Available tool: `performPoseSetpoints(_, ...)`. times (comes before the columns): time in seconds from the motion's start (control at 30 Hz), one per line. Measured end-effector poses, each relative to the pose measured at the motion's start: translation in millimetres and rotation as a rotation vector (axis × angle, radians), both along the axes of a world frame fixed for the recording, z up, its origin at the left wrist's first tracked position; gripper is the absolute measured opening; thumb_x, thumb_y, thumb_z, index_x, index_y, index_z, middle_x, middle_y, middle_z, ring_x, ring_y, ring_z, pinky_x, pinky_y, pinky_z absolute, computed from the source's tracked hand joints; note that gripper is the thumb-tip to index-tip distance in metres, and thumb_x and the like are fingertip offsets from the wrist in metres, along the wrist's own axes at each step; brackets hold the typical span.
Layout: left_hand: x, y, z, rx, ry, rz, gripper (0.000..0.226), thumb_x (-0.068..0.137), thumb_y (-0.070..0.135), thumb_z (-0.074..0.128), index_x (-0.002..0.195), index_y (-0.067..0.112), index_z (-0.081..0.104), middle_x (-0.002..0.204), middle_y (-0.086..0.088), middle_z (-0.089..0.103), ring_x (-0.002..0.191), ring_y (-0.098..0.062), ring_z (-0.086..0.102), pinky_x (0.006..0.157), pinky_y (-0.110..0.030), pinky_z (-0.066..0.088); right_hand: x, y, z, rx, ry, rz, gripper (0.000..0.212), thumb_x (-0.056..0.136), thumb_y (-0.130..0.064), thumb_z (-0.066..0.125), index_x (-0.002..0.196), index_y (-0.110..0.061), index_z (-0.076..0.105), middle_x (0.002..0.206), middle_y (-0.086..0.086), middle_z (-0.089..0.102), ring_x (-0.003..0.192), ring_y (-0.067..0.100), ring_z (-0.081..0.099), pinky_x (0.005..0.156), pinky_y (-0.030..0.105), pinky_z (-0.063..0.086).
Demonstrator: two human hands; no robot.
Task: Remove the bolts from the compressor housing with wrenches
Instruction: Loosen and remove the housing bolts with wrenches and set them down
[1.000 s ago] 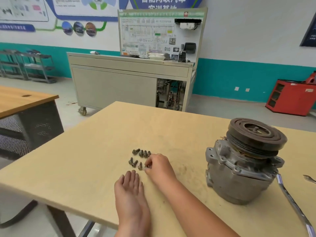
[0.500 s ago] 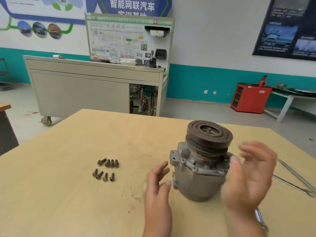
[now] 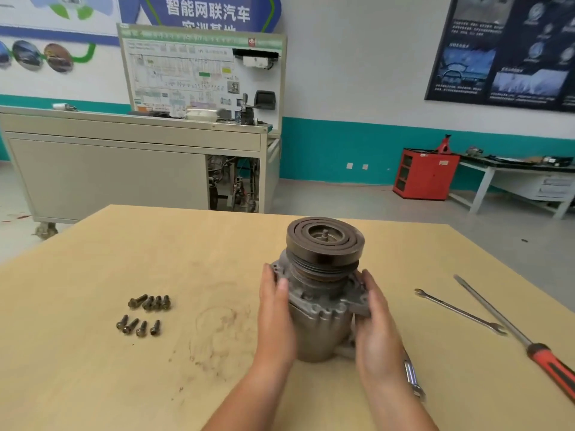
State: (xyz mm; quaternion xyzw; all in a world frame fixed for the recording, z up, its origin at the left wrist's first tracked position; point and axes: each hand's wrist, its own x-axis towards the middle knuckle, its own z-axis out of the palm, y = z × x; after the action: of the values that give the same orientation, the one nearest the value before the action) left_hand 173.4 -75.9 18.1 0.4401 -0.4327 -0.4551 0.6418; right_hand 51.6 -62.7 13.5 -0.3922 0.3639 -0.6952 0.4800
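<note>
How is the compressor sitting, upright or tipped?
Upright: compressor base on table, pulley on top, left hand and right hand gripping its sides.

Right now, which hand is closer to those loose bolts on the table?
Left. The left hand holds the compressor on the side facing the bolts; the right hand holds its opposite side, farther away.

Bolts: eight at your left, four per row.
Compressor: one.
Wrenches: two; the second wrench is partly hidden by your right hand.
Screwdriver: one.
Hands: two, counting your left hand.
</note>
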Motion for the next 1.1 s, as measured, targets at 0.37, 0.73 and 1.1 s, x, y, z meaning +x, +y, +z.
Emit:
performPoseSetpoints(0.37,-13,49,-7,-0.122,0.120,0.208,0.053,0.067,0.056,0.051,0.119,0.051,0.051,0.123,0.040,0.051,0.118,0.020,0.042,0.090,-0.011,0.036,-2,47,-9,-0.226,0.400,-0.559,0.046,0.073,-0.021,0.059,0.116,-0.034,0.050,0.132,-0.012,0.047,0.125,0.001,0.042,0.106,0.025,0.031)
performPoseSetpoints(0.73,-27,27,-15,-0.220,0.026,0.342,0.043,0.073,0.044,0.053,0.116,0.045,0.056,0.140,0.025,0.043,0.128,0.009,0.039,0.101,-0.020,0.034,3,-21,-1,0.167,-0.002,0.068,0.037,0.094,-0.038,0.045,0.123,-0.018,0.057,0.119,0.006,0.066,0.112,0.026,0.061,0.099,0.048,0.046)
performPoseSetpoints(1.1,17,-37,-2,-0.038,0.394,0.121,0.038,0.082,0.019,0.040,0.093,0.012,0.075,0.110,-0.021,0.068,0.111,-0.041,0.059,0.101,-0.056,0.043,46,11,-3,0.099,0.194,-0.191,0.055,0.098,-0.026,0.041,0.147,-0.030,0.017,0.148,-0.012,0.027,0.130,0.003,0.033,0.106,0.023,0.030)
